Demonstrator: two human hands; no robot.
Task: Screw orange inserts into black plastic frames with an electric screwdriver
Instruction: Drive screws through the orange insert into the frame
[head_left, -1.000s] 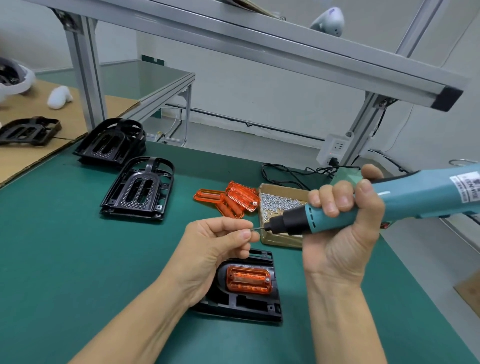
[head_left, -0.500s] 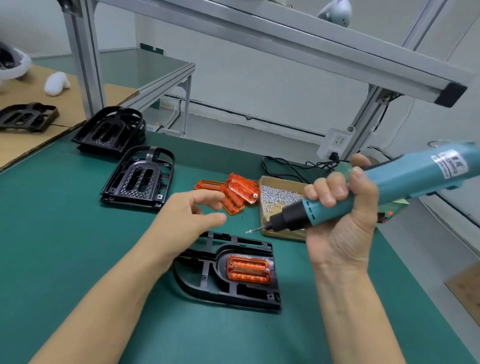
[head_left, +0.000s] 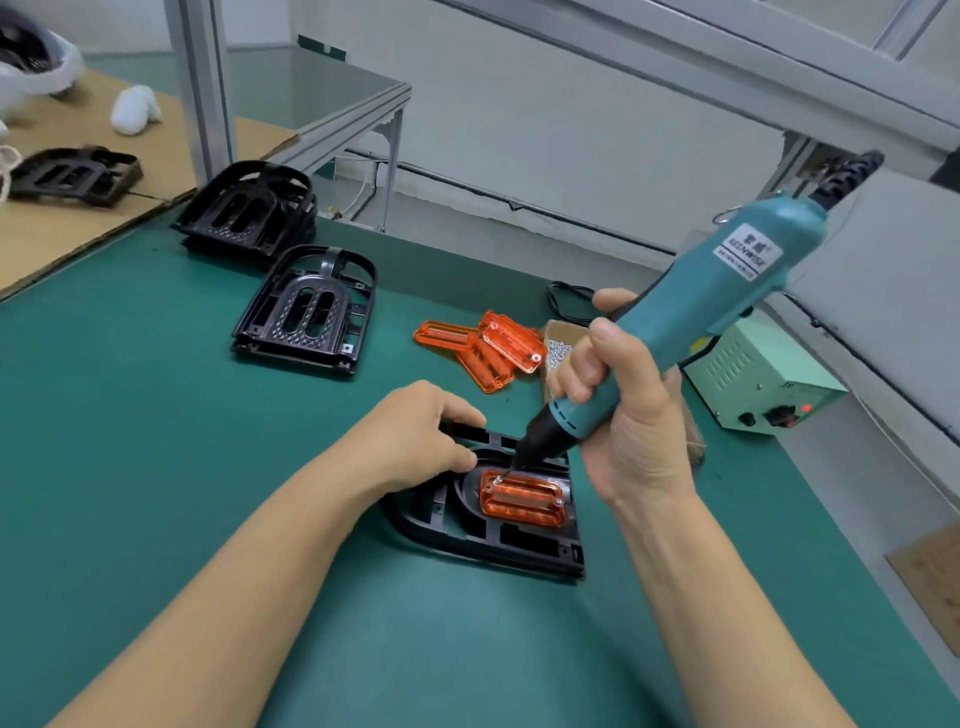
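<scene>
On the green bench, your left hand now presses the black frame with straight fingers while your right hand, gripping the screwdriver, has lowered its bit onto the orange insert.

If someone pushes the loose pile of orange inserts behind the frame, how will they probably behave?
The orange inserts look like glossy moulded plastic, so they would probably stay stiff and feel light. They lie overlapped and tilted on one another, so a push likely makes the upper ones slide off. Being flat and rectangular, they seem unlikely to roll on the green mat.

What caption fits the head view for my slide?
Right hand drives screwdriver into insert while left hand steadies frame.
</scene>
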